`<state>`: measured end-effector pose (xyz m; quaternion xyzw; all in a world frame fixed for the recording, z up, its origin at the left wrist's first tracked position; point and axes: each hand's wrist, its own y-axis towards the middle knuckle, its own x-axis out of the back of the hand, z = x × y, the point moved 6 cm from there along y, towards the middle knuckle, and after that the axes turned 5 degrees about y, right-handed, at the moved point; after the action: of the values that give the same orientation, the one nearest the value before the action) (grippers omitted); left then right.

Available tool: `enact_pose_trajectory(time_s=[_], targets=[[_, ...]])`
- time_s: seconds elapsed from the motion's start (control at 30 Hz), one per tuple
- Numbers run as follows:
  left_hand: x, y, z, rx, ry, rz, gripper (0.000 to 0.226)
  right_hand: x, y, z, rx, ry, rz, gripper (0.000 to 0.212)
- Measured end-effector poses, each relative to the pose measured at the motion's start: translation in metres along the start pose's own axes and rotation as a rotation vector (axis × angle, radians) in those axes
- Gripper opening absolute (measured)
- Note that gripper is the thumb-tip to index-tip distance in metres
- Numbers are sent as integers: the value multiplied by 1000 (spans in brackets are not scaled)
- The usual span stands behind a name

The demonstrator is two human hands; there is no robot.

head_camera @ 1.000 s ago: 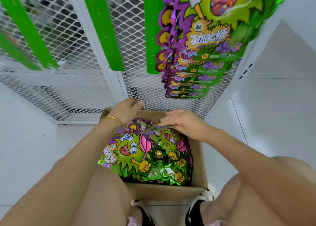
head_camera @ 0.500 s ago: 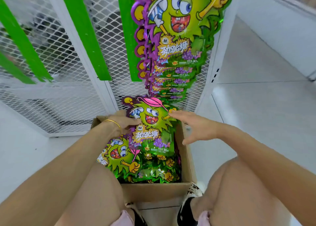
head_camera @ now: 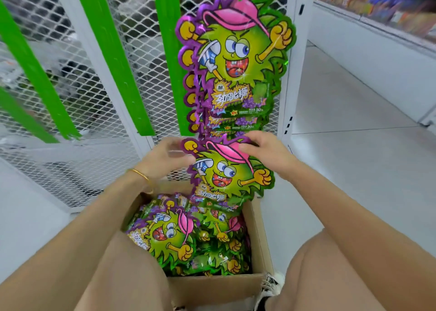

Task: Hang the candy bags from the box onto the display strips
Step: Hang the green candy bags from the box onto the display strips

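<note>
Candy bag (head_camera: 227,172) pinched upright by left hand (head_camera: 165,160) and right hand (head_camera: 267,154).

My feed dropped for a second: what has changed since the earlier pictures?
One candy bag has been lifted from the box to just below the hung bags. The left hand took it first; the right hand, open half a second ago, now pinches its top too. The box, its remaining bags and the hung bags stayed put.

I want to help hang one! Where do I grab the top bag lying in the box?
Probably reach down from above and pinch the top bag by its pink cap end: it lies flat, face up, cap toward mid-box, and the box walls block the sides.
</note>
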<state>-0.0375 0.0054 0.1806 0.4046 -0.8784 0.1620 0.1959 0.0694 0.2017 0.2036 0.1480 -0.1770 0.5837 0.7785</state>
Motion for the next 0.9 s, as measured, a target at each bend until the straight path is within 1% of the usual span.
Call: enact_pose_trajectory(time_s=[0.03,0.07,0.1,0.17,0.23,0.3,0.37,0.47,0.53,0.57,0.63,0.73,0.83,0.9], targets=[[18,6,-26,-68,1,-110,60,9,4,19,57,-90,28,14],[35,10,-55,-144,3,-210,49,18,8,38,116,-183,43,20],[48,13,-86,-235,20,-286,42,27,12,57,179,-263,41,26],[63,23,-154,-412,100,-366,38,52,21,99,291,-406,-3,30],[70,36,-210,-552,151,-412,39,80,30,137,383,-527,-86,19],[74,52,-254,-618,155,-452,41,106,39,170,458,-601,-191,14],[78,68,-284,-624,137,-485,39,124,48,196,525,-627,-256,14],[84,86,-306,-580,100,-501,26,140,62,220,576,-621,-322,8],[86,91,-314,-554,83,-465,17,148,70,231,610,-608,-397,15],[86,92,-317,-545,107,-456,17,151,74,236,630,-598,-442,18],[86,91,-322,-521,159,-451,24,154,81,243,665,-593,-504,18],[89,94,-321,-459,121,-430,35,152,91,249,700,-595,-550,16],[91,98,-325,-386,95,-404,36,150,92,254,741,-602,-592,15],[91,100,-328,-340,63,-395,29,148,90,259,765,-633,-611,15]])
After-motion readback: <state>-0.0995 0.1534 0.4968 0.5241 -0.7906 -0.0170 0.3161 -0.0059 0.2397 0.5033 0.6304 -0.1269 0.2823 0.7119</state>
